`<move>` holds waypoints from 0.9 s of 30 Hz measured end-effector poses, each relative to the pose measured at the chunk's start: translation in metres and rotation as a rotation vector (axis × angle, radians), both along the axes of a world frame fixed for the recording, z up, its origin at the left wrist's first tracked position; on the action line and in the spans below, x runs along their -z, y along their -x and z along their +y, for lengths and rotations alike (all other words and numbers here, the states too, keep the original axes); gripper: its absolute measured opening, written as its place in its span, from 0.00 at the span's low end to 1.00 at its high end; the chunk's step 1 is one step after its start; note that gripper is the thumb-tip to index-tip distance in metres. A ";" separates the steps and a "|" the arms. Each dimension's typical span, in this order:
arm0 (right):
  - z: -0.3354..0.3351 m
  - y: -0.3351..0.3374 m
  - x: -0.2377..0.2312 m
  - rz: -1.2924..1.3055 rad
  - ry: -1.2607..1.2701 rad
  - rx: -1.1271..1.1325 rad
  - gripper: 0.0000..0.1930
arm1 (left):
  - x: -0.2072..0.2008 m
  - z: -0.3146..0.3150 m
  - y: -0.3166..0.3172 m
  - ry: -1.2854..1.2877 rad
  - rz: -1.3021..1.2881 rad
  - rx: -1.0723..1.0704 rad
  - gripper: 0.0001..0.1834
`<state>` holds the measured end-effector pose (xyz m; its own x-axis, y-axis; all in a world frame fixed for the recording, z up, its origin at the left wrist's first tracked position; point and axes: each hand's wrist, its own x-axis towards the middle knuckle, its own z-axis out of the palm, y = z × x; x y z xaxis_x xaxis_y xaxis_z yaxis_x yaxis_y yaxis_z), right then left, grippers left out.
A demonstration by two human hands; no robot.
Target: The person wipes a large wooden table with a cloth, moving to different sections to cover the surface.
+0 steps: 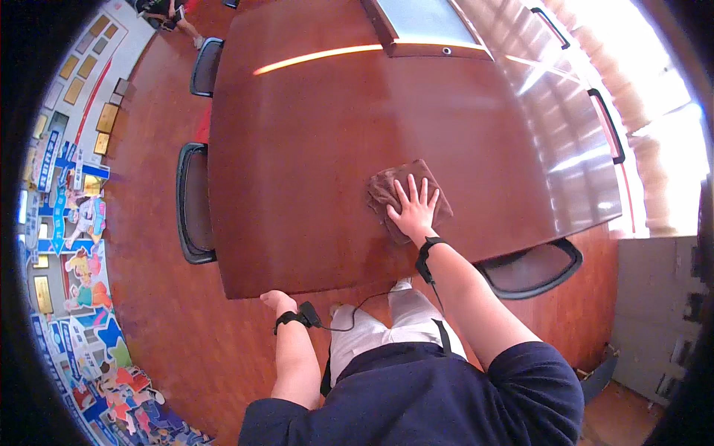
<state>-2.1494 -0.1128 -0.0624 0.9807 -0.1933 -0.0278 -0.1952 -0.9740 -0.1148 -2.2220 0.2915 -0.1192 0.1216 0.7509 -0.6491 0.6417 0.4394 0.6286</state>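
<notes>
The person's right hand (pixel 413 212) lies palm down with its fingers fanned wide, resting on a folded brown cloth (pixel 383 193) without gripping it. The cloth sits rumpled on the near part of a glossy reddish-brown table (pixel 305 163), right of its middle. The left hand (pixel 278 301) is at the table's near edge, by the left corner; its fingers are mostly hidden, so how far they are curled, or whether they hold the edge, cannot be told. Each wrist wears a black band, and a thin dark cable (pixel 361 307) runs between them. A dark-framed chair (pixel 195 204) stands against the table's left side, another chair (pixel 529 269) at the near right. A pale panel (pixel 428 21) is set into the far part of the tabletop. Beyond, pale curtains (pixel 658 175) hang at the right, a grey cabinet (pixel 654 305) stands below them, and colourful cut-out figures (pixel 89 279) line the left wall.
</notes>
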 end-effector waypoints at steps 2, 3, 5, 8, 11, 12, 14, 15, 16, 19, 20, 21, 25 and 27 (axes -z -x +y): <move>-0.008 -0.020 0.001 0.003 -0.017 -0.047 0.36 | -0.007 -0.018 0.004 -0.002 -0.067 -0.017 0.36; 0.002 -0.036 -0.005 -0.007 -0.056 -0.091 0.36 | -0.002 0.000 0.013 -0.048 -0.159 -0.029 0.36; -0.035 -0.059 -0.004 0.020 0.000 -0.060 0.36 | -0.031 -0.065 -0.011 -0.025 -0.201 -0.119 0.38; -0.032 -0.107 -0.007 -0.039 0.007 -0.135 0.35 | -0.014 -0.025 0.000 -0.108 0.064 -0.214 0.40; -0.043 -0.161 -0.007 -0.080 0.036 -0.122 0.34 | -0.013 -0.030 0.007 -0.121 -0.050 -0.219 0.40; -0.044 -0.181 -0.001 -0.094 0.037 -0.144 0.34 | -0.011 -0.027 0.010 -0.100 -0.035 -0.255 0.40; -0.063 -0.219 0.005 -0.143 0.069 -0.159 0.33 | -0.019 -0.043 0.002 -0.072 0.015 -0.226 0.39; -0.066 -0.241 0.004 -0.156 0.073 -0.144 0.33 | -0.025 -0.047 0.001 -0.073 0.033 -0.236 0.39; -0.066 -0.262 0.006 -0.161 0.089 -0.114 0.33 | -0.027 -0.047 0.001 -0.093 0.016 -0.260 0.39; -0.062 -0.331 0.010 -0.214 0.098 -0.072 0.33 | -0.015 -0.030 0.014 -0.229 -0.035 -0.307 0.40; -0.068 -0.354 0.014 -0.217 0.126 -0.080 0.33 | -0.015 -0.033 0.012 -0.181 -0.065 -0.297 0.39; -0.086 -0.377 0.015 -0.217 0.169 -0.102 0.34 | -0.029 -0.050 0.001 -0.118 -0.090 -0.278 0.39; -0.094 -0.472 0.017 -0.252 0.289 -0.234 0.33 | -0.051 -0.060 -0.019 -0.267 0.114 -0.314 0.37; -0.088 -0.511 0.020 -0.315 0.376 -0.259 0.31 | -0.028 -0.030 0.020 -0.215 0.126 -0.298 0.37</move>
<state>-1.6384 -0.2007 -0.0820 0.9473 0.1157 0.2988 0.0440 -0.9707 0.2362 -2.2422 0.2611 -0.0913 -0.1929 0.8619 -0.4690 0.5841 0.4849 0.6509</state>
